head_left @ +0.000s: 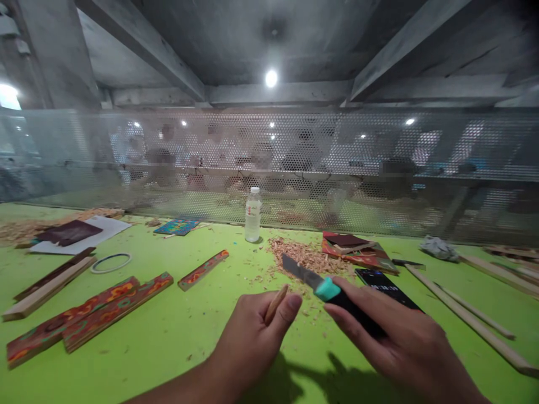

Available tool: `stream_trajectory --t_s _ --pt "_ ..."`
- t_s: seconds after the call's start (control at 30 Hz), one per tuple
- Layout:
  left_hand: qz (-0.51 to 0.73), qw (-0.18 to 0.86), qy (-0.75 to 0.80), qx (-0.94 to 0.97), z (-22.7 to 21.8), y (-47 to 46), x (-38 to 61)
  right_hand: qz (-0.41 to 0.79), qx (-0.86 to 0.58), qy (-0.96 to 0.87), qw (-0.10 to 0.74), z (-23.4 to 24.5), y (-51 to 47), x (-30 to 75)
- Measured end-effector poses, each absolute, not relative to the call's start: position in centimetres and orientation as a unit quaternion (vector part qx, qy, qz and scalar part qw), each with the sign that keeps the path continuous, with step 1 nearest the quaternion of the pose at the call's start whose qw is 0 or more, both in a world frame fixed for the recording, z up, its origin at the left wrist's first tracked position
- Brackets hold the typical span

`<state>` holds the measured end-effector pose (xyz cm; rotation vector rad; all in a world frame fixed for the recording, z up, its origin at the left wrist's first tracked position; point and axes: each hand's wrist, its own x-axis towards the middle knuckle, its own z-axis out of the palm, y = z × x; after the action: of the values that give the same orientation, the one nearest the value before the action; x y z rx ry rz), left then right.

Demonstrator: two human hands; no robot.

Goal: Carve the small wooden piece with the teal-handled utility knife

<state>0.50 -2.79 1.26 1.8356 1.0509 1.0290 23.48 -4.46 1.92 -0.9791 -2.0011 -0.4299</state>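
Observation:
My left hand [263, 322] is closed around a slim wooden stick [276, 304], whose tapered tip pokes out above the thumb. The rest of the stick is hidden in the fist. My right hand [391, 331] grips a utility knife [332, 290] with a black and teal handle. Its blade points up and to the left, apart from the stick. Beyond both hands lies a heap of wood shavings [307, 255] on the green table [168, 359]. Beside the knife hand a phone [389, 288] with a lit screen lies flat.
Painted wooden strips [118, 308] and a white ring [111, 262] lie at left. A water bottle [252, 216] stands before a perforated metal screen [295, 163]. Sandpaper on a painted board [357, 251], a grey crumpled lump [439, 248] and long wooden sticks [471, 320] are at right.

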Motion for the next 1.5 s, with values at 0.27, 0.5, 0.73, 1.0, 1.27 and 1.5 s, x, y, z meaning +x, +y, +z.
stream_trajectory --t_s 0.27,0.5,0.73,1.0,1.27,1.5 --pt "0.402 0.441 0.349 0.723 1.5 -3.0 0.0 -0.110 -0.398 -0.806 0.424 3.6 -4.1 24.1" --pt "0.409 0.649 0.263 0.585 0.4 -3.2 0.7 -0.075 -0.371 -0.835 0.398 3.2 -3.8 24.4" --pt "0.375 0.643 0.311 0.590 0.7 -3.2 0.8 -0.064 -0.332 -0.880 0.333 4.1 -4.1 24.1" --pt "0.357 0.593 0.340 0.637 0.7 -3.0 0.4 -0.132 -0.324 -0.881 0.320 3.5 -4.2 24.2" --pt "0.399 0.523 0.383 0.648 0.9 -3.3 0.8 -0.167 -0.360 -0.831 0.389 2.2 -4.4 23.5" --pt "0.415 0.513 0.360 0.660 1.0 -3.2 0.9 -0.110 -0.342 -0.862 0.358 3.9 -4.2 24.5"
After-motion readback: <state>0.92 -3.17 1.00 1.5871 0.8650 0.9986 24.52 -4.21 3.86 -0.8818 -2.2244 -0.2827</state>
